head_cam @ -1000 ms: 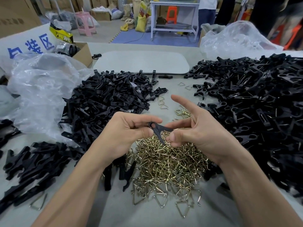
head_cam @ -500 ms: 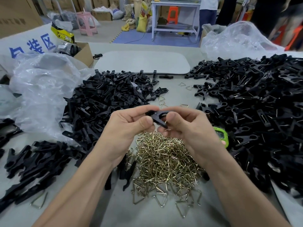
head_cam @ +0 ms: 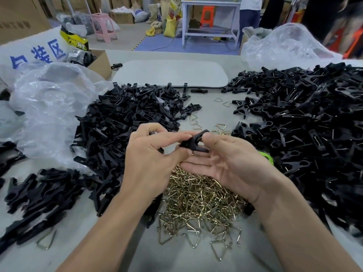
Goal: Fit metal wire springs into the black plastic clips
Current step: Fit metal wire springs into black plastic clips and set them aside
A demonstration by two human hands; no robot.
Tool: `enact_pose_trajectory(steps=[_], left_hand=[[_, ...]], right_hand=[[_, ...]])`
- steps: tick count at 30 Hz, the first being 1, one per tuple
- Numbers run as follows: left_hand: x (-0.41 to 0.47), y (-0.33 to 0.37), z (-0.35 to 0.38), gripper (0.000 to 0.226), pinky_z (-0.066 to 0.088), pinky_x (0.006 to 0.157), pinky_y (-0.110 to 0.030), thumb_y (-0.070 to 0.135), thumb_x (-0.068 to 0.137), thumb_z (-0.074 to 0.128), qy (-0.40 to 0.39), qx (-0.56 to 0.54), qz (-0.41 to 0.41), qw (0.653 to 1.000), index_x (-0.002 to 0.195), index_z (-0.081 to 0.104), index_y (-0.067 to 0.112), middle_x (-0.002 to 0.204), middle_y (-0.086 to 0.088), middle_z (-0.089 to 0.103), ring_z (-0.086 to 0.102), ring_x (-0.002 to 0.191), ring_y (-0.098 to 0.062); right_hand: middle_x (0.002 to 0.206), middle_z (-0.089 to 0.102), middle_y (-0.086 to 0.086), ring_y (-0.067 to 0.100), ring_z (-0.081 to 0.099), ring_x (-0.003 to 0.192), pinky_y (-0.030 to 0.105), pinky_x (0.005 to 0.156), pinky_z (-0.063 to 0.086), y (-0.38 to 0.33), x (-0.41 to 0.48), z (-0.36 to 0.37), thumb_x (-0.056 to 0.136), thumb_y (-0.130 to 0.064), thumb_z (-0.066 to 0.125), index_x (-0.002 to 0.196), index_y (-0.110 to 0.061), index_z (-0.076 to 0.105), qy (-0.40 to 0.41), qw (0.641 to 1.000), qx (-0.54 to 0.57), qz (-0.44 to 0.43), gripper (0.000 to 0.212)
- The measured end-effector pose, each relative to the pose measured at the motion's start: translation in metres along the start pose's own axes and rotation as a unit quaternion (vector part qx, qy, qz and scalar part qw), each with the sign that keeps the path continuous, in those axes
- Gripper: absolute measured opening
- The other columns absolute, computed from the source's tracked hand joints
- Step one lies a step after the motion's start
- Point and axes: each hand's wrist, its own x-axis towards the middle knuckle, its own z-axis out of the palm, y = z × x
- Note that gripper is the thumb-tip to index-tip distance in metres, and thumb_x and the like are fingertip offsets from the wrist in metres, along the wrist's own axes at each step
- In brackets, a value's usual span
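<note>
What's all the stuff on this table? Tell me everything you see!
held clip: one, black, centre, being held
clip piles: several, black, left and right sides
wire springs: one big heap, brassy, near centre
plastic bags: several, clear, far left and back right
board: one, grey, middle back
cardboard box: one, brown, back left
green object: one, green, right pile's edge
left hand: one, bare, fingers pinch the held clip
right hand: one, bare, pinches the held clip too

Two hands (head_cam: pixel 151 156) (head_cam: pixel 227 163), three clip heaps (head_cam: pixel 127 122) (head_cam: pixel 306 124) (head_cam: pixel 39 193), one spring pile (head_cam: pixel 200 199)
</note>
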Motion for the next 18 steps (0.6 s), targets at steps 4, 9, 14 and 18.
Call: enact_pose_trajectory(steps=[4,9,14,18], left_hand=[[-0.002,0.000,-0.001,0.044,0.035,0.099,-0.014,0.033,0.065,0.094,-0.017,0.045,0.032,0.998,0.095,0.075,0.059,0.112,0.037,0.065,0.043,0.118,0.008],[0.016,-0.007,-0.019,0.037,0.053,0.096,-0.034,0.061,0.071,0.079,0.056,-0.051,-0.020,0.997,0.107,0.075,0.057,0.118,0.024,0.072,0.058,0.122,-0.001],[0.023,-0.010,-0.028,0.017,0.056,0.089,-0.032,0.047,0.075,0.079,0.153,-0.128,-0.076,0.977,0.091,0.080,0.051,0.099,0.018,0.079,0.071,0.096,-0.001],[0.024,-0.025,-0.031,0.022,0.041,0.052,-0.007,0.036,0.081,0.074,0.161,0.040,-0.125,0.978,0.087,0.077,0.057,0.087,0.030,0.074,0.058,0.051,0.002]], right_hand=[[0.110,0.072,0.034,0.039,0.076,0.094,0.047,0.085,0.063,0.004,0.001,0.001,0.085,-0.025,0.060,0.118,0.007,0.069,0.023,1.000,-0.011,-0.012,0.047],[0.099,0.072,0.037,0.040,0.077,0.086,0.041,0.072,0.066,0.006,0.006,-0.003,0.090,-0.018,0.060,0.103,0.012,0.071,0.092,0.994,0.038,-0.043,0.034],[0.100,0.072,0.036,0.041,0.077,0.089,0.038,0.070,0.065,0.009,0.012,-0.010,0.089,-0.014,0.061,0.105,0.010,0.071,0.114,0.990,0.061,-0.048,0.031],[0.110,0.074,0.029,0.037,0.077,0.096,0.036,0.077,0.065,0.003,0.010,-0.013,0.092,-0.014,0.062,0.122,-0.001,0.067,0.103,0.992,-0.068,-0.027,0.033]])
